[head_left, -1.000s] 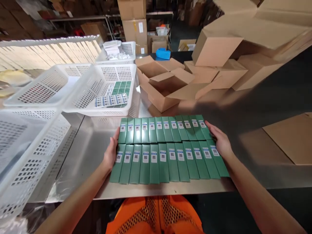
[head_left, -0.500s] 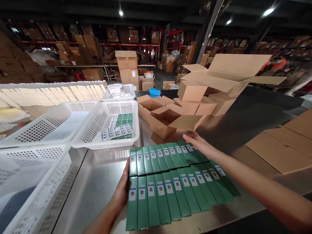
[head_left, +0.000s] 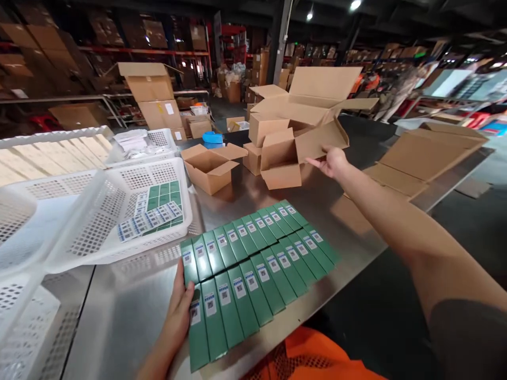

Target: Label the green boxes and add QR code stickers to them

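Observation:
Two rows of slim green boxes [head_left: 237, 287] with white QR-code labels lie side by side on the metal table. My left hand [head_left: 180, 306] is laid against the left end of these rows, its fingers stretched along the side and the thumb over the face of an end box. Farther off, my right hand [head_left: 331, 162] grips a flap of an open cardboard box [head_left: 280, 163]. That box is tipped, its opening turned towards me. Beside it stands another open cardboard box [head_left: 209, 177], upright with its flaps spread.
White perforated baskets [head_left: 122, 253] line the left side, one with green and white label sheets [head_left: 158, 211] inside. A large open carton [head_left: 312, 95] stands behind the small boxes. Flattened cardboard [head_left: 420, 158] lies on the right. A blue object [head_left: 213, 138] sits at the back.
My right hand has left the far edge of the green boxes and now holds a cardboard box by its flap, tipped and shifted right. My left hand stays at the rows' left end. The view turned right.

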Demonstrator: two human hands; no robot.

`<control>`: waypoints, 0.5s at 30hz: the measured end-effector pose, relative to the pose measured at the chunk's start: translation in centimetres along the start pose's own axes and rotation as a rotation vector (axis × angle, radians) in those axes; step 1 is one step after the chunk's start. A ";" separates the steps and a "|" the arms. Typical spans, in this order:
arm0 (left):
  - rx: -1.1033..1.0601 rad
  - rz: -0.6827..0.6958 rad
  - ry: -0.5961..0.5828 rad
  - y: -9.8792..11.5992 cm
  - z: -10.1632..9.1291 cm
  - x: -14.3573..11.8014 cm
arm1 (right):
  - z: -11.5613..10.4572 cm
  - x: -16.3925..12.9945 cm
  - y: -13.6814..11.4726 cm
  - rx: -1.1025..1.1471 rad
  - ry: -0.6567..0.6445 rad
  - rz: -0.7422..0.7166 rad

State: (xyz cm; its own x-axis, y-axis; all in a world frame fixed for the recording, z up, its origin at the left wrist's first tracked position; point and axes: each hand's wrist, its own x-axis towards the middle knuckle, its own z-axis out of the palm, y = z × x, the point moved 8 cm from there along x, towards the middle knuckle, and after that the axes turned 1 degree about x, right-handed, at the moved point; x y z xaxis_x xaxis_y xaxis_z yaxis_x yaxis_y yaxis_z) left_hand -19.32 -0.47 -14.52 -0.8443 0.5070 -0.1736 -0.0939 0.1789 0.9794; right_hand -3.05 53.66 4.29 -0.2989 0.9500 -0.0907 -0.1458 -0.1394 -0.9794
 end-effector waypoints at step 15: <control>0.646 -0.092 0.343 4.9 -5.9 -5.1 | -9.0 -8.2 11.1 -0.694 -0.332 0.425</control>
State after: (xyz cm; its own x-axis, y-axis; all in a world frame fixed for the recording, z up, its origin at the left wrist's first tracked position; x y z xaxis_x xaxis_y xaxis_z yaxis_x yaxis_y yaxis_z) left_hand -18.60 -7.10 -8.22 -0.9755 0.1924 -0.1063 0.0676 0.7228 0.6877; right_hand 6.27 46.89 -7.44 -0.4724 0.7109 -0.5209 0.6140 -0.1586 -0.7732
